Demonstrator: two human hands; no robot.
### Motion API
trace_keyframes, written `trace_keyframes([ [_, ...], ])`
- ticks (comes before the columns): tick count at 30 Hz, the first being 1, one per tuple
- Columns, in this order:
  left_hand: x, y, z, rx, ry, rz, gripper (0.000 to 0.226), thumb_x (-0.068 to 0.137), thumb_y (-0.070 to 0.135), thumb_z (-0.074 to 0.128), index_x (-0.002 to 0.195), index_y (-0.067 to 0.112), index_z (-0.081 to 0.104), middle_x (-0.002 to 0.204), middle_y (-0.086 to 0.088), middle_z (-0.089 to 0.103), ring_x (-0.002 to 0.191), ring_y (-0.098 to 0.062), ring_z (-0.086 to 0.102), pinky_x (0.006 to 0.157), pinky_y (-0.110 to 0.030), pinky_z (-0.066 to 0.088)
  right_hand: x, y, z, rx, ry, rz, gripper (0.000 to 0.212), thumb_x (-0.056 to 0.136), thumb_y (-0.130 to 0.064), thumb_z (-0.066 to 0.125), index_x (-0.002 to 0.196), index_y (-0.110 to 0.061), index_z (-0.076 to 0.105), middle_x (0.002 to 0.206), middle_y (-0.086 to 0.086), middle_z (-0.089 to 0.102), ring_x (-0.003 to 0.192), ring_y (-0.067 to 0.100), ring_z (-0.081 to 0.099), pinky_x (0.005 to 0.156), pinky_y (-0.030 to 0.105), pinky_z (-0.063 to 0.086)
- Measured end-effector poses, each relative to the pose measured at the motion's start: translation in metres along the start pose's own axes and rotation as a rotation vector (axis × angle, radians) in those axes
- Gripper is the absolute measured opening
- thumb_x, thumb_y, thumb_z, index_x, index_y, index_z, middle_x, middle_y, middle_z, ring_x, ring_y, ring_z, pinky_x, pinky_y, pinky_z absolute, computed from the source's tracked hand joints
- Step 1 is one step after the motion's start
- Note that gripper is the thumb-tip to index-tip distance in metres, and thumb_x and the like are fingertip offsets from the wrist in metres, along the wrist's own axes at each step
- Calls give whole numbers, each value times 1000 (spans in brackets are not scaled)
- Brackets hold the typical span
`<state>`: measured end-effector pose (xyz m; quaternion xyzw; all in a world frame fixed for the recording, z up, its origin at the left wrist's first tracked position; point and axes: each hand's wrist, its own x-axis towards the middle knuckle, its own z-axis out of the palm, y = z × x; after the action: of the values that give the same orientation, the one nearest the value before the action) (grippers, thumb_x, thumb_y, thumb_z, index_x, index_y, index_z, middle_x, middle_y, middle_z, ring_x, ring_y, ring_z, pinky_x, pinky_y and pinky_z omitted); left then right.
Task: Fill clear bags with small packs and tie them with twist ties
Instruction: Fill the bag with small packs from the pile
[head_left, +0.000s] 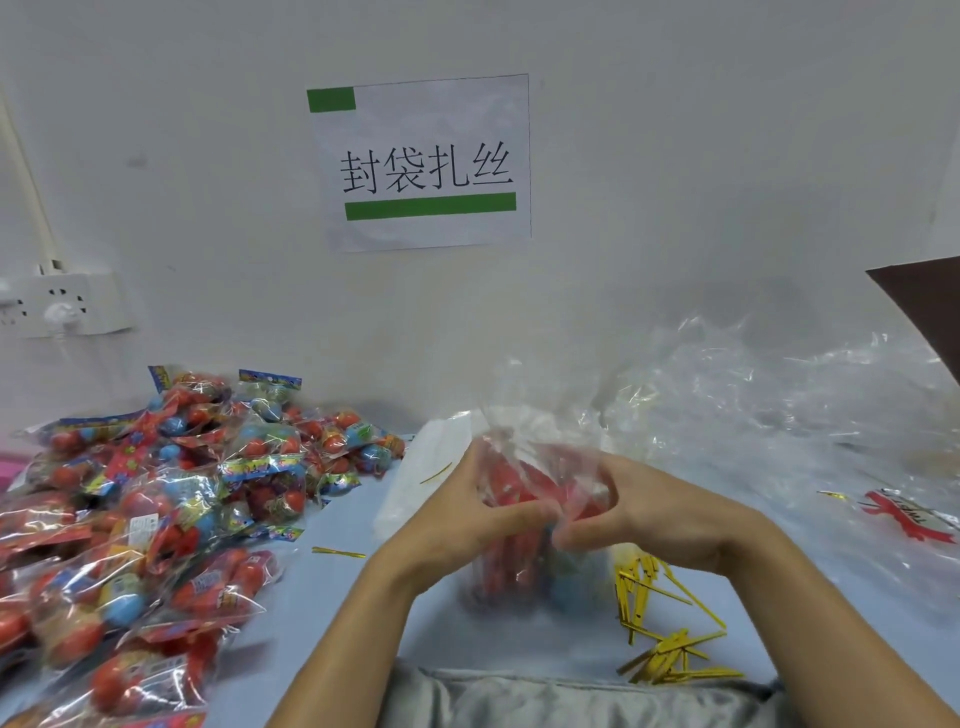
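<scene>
Twist ties (670, 629): heaped gold, near table edge, within right-hand reach.
Hands: left hand (467, 514) and right hand (670, 514), both grips closed around clear bag (535, 499), gathering its neck for tying.
Packs (156, 509): piled left.
Sign (423, 163): "封袋扎丝".

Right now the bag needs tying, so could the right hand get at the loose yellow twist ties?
Probably yes: the yellow twist ties lie uncovered just below the right hand, though it first must release the clear plastic bag.
</scene>
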<state>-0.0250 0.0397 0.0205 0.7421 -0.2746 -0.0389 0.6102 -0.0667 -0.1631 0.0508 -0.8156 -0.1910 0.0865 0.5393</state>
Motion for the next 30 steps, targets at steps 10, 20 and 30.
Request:
trace_keyframes([
  [10,4,4,13,-49,138,70,45,70,18,70,112,30,60,105,-10,71,94,-19,71,73,-30,59,18,0,36,-130,241,-336,64,79,10,65,115,-43,65,104,-5,75,97,15,73,80,30,60],
  [20,1,16,16,95,42,123,44,66,35,65,108,26,54,84,19,66,82,3,65,73,-14,50,25,3,47,-335,303,-291,60,71,-8,51,122,-40,55,93,-6,70,90,12,69,80,47,60],
  [30,5,13,17,61,217,123,43,66,36,82,101,19,65,92,2,73,87,-12,71,75,-19,56,28,6,52,-323,343,-153,35,64,-31,49,94,-33,67,77,-5,75,77,12,72,82,47,58],
])
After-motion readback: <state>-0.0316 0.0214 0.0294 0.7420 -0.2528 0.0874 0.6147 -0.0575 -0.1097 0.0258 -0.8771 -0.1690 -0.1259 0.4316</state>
